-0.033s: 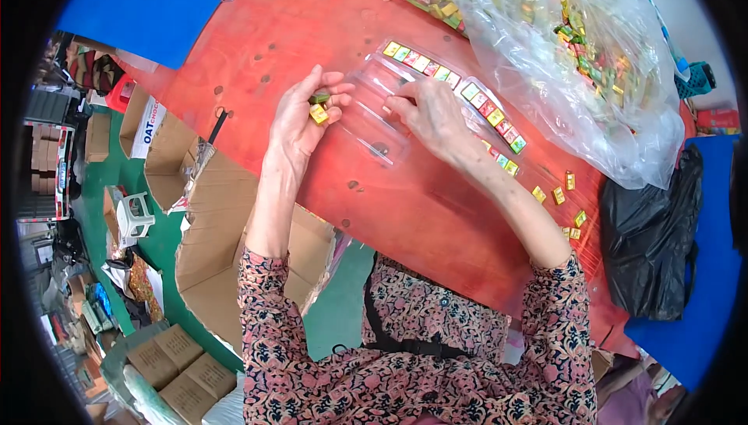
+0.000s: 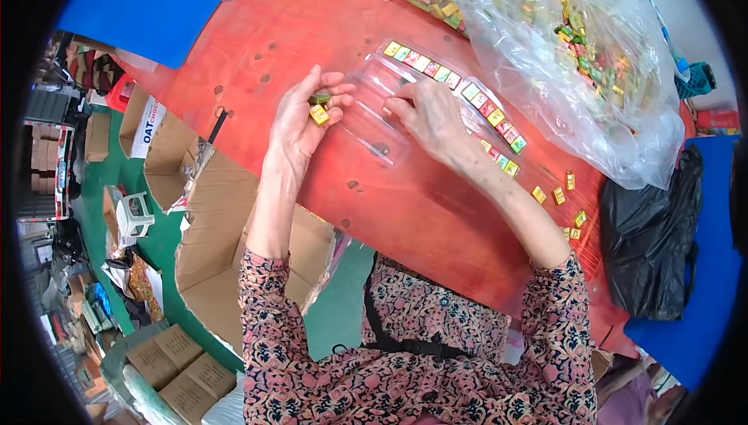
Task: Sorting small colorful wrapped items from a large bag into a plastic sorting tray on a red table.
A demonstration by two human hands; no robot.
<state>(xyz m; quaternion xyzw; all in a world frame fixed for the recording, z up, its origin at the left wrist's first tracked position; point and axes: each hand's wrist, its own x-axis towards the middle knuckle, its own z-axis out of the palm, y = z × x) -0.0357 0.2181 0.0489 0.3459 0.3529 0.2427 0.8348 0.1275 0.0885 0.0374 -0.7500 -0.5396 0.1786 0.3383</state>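
Observation:
My left hand (image 2: 300, 113) is palm up over the red table (image 2: 312, 35), its fingers curled around small shiny wrapped pieces, one yellow (image 2: 319, 115) and one dark green (image 2: 319, 98). To its right lies a clear plastic tray (image 2: 366, 133) with long slots. A row of colourful wrapped pieces (image 2: 421, 63) fills its far slot. Above the tray my right hand (image 2: 432, 117) points its pinched fingertips down at the slots. Whatever they hold is too small to make out. Beside that hand a second filled row (image 2: 494, 114) stands in clear plastic, and part of another shows below the wrist.
Loose yellow pieces (image 2: 559, 196) lie near the right table edge. A large clear bag (image 2: 538, 51) of wrapped pieces covers the far right. A black plastic bag (image 2: 650, 230) hangs at the right edge. Open cardboard boxes (image 2: 214, 230) stand below the left edge.

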